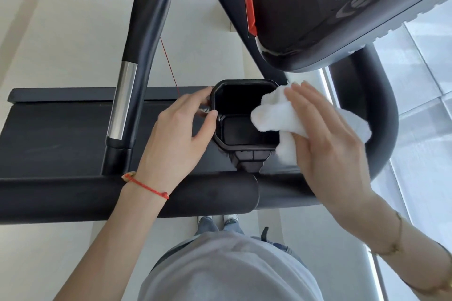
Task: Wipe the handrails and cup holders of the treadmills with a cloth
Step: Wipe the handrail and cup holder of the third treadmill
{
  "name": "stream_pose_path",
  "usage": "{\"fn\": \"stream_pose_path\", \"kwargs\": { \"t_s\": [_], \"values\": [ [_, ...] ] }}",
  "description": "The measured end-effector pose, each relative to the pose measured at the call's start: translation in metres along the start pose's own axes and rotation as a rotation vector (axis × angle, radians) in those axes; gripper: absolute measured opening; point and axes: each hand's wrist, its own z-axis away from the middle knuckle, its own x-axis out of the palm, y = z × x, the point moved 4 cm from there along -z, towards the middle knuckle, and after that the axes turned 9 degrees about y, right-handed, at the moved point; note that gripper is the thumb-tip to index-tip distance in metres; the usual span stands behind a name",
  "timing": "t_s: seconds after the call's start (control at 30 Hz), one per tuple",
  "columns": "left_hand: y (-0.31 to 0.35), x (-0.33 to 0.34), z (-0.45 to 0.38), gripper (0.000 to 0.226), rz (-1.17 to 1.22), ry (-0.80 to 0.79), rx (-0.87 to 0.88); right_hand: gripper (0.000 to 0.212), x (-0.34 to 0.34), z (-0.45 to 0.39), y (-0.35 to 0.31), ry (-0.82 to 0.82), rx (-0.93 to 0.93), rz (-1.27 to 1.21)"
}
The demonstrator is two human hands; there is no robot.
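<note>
Head view: cup holder [234, 102] just beyond handrail [73, 195]
Left hand [171, 139]: gripping cup holder's left rim, fingers curled
Right hand [327, 134]: thumb and fingers pinching cloth [274, 115] against right rim

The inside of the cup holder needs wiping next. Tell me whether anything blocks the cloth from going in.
Nothing visible does. The cloth, held by the right hand, drapes over the right rim of the cup holder, and the opening beside it looks empty. The left hand grips the left rim, outside the opening.
</note>
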Motion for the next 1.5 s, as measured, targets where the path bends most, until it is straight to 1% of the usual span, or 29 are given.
{"fn": "stream_pose_path", "kwargs": {
  "t_s": [0.07,0.1,0.13,0.17,0.23,0.27,0.3,0.33,0.47,0.53,0.63,0.7,0.83,0.9,0.97,1.03,1.2,1.33,1.43,1.5],
  "values": [
    [-0.001,0.001,0.000,0.041,-0.005,-0.003,0.001,0.038,-0.005,-0.006,0.006,0.067,-0.001,0.016],
    [-0.001,0.001,0.000,0.041,-0.009,-0.004,0.003,0.036,-0.004,-0.007,0.007,0.054,0.008,0.033],
    [0.000,0.001,0.000,0.041,-0.009,-0.006,0.005,0.038,-0.001,-0.007,0.008,-0.004,0.044,0.042],
    [0.000,0.001,0.000,0.041,-0.004,-0.006,0.004,0.045,0.004,-0.007,0.009,-0.100,0.118,0.028],
    [0.001,0.001,0.001,0.041,0.008,-0.001,0.000,0.062,0.016,-0.005,0.011,-0.297,0.328,-0.035],
    [0.001,0.001,0.001,0.041,0.011,-0.002,-0.001,0.068,0.021,-0.002,0.012,-0.357,0.411,-0.071],
    [0.001,0.001,0.001,0.042,0.012,-0.004,-0.002,0.070,0.024,0.000,0.013,-0.383,0.449,-0.093],
    [0.001,0.001,0.001,0.042,0.011,-0.005,-0.002,0.070,0.024,0.002,0.011,-0.389,0.446,-0.097],
    [0.002,0.002,0.002,0.044,0.010,-0.012,-0.010,0.063,0.018,0.012,-0.009,-0.346,0.278,-0.041],
    [0.001,0.001,0.002,0.044,0.019,-0.009,-0.013,0.065,0.020,0.015,-0.013,-0.351,0.238,0.003],
    [0.001,0.002,0.001,0.044,0.021,-0.018,-0.022,0.066,0.030,0.008,-0.009,-0.401,0.254,0.017],
    [0.001,0.002,0.002,0.045,0.013,-0.027,-0.028,0.067,0.037,0.001,-0.006,-0.412,0.259,-0.025],
    [0.002,0.002,0.001,0.045,-0.007,-0.033,-0.023,0.074,0.049,-0.013,0.007,-0.405,0.380,-0.157],
    [0.003,0.001,0.000,0.044,-0.010,-0.031,-0.019,0.071,0.053,-0.022,0.015,-0.400,0.426,-0.190],
    [0.004,0.001,0.001,0.043,-0.010,-0.027,-0.007,0.063,0.055,-0.030,0.022,-0.384,0.471,-0.230],
    [0.004,0.001,0.001,0.043,-0.010,-0.019,-0.003,0.060,0.054,-0.031,0.025,-0.391,0.479,-0.242],
    [0.004,0.001,0.000,0.043,-0.003,-0.016,-0.008,0.055,0.044,-0.011,0.023,-0.427,0.461,-0.139],
    [0.004,0.002,0.000,0.044,-0.012,-0.027,-0.003,0.051,0.052,-0.030,0.024,-0.436,0.412,-0.030],
    [0.005,0.001,-0.001,0.045,-0.014,-0.028,-0.007,0.045,0.057,-0.043,0.030,-0.407,0.455,0.027],
    [0.005,0.001,-0.001,0.044,-0.011,-0.025,-0.003,0.048,0.055,-0.038,0.029,-0.398,0.479,0.032]
  ]
}}
